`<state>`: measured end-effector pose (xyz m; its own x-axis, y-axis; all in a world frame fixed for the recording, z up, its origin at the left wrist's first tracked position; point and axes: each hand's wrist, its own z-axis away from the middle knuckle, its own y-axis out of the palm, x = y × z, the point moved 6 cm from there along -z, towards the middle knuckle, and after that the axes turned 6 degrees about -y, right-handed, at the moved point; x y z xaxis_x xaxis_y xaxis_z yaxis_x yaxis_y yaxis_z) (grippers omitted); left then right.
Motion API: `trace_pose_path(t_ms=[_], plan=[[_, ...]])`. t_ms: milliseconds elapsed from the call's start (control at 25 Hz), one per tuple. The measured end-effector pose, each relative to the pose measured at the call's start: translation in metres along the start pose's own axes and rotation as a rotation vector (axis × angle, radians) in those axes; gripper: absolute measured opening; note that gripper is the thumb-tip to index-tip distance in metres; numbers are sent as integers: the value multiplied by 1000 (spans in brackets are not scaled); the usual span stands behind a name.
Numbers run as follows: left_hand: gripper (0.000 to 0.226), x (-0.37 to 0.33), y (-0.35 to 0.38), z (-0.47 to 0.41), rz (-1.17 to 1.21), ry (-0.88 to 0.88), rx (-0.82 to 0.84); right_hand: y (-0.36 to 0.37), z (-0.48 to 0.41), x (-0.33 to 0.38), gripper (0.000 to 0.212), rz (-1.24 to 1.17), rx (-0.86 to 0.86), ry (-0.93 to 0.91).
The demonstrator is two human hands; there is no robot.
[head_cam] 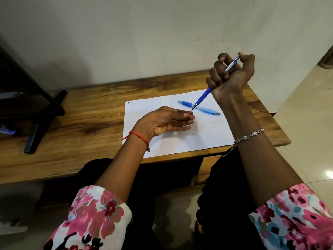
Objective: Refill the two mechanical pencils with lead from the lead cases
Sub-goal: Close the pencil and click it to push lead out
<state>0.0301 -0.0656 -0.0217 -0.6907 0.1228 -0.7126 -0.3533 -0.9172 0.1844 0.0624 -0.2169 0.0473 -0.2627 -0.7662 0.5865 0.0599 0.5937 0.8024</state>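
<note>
My right hand (232, 73) is raised above the table's right end and grips a blue and silver mechanical pencil (203, 96) in a fist. My thumb sits on its top end, and its tip points down-left at the paper. A second, light blue pencil (207, 109) lies flat on the white sheet of paper (207, 134), just beyond that tip. My left hand (165, 121) rests on the paper, palm up with fingers loosely extended; something small and dark shows between its fingers. No lead case can be made out.
The low wooden table (86, 112) stands against a pale wall. A black stand (41, 112) of some dark object occupies its left part. A tiled floor lies to the right. My knees in dark clothing sit under the table's front edge.
</note>
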Motion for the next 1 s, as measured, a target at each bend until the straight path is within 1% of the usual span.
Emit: trace_pose_path(t_ms=[120, 280, 440, 520, 600, 640, 680, 720, 760, 800, 880, 920, 1000], plan=[[10, -1, 0, 1, 25, 21, -3, 0, -1, -3, 48, -7, 30, 1], [8, -6, -3, 1, 120, 96, -13, 6, -3, -11, 48, -5, 107, 14], [8, -12, -9, 5, 190, 148, -5, 7, -5, -14, 31, 55, 104, 18], [9, -15, -13, 6, 221, 166, -4, 1, -9, -16, 26, 183, 78, 31], [10, -18, -20, 8, 267, 190, -13, -8, -11, -19, 24, 484, 47, 74], [11, -21, -24, 10, 289, 204, -20, -12, -9, -24, 24, 598, 49, 137], [13, -23, -28, 11, 310, 218, -23, -15, -6, -30, 25, 624, 46, 219], [15, -25, -31, 12, 328, 229, -21, -18, -2, -36, 25, 556, 13, 299], [20, -27, -33, 14, 343, 237, -14, -21, 2, -40, 24, 405, -53, 354], [25, -28, -34, 14, 354, 240, -9, -23, 4, -43, 22, 211, -133, 369], [23, -28, -34, 13, 362, 234, -13, -28, 4, -43, 21, -115, -272, 305], [18, -27, -33, 12, 356, 228, -20, -31, 3, -42, 21, -212, -323, 260], [11, -24, -31, 9, 340, 215, -30, -37, 3, -39, 22, -295, -386, 195]])
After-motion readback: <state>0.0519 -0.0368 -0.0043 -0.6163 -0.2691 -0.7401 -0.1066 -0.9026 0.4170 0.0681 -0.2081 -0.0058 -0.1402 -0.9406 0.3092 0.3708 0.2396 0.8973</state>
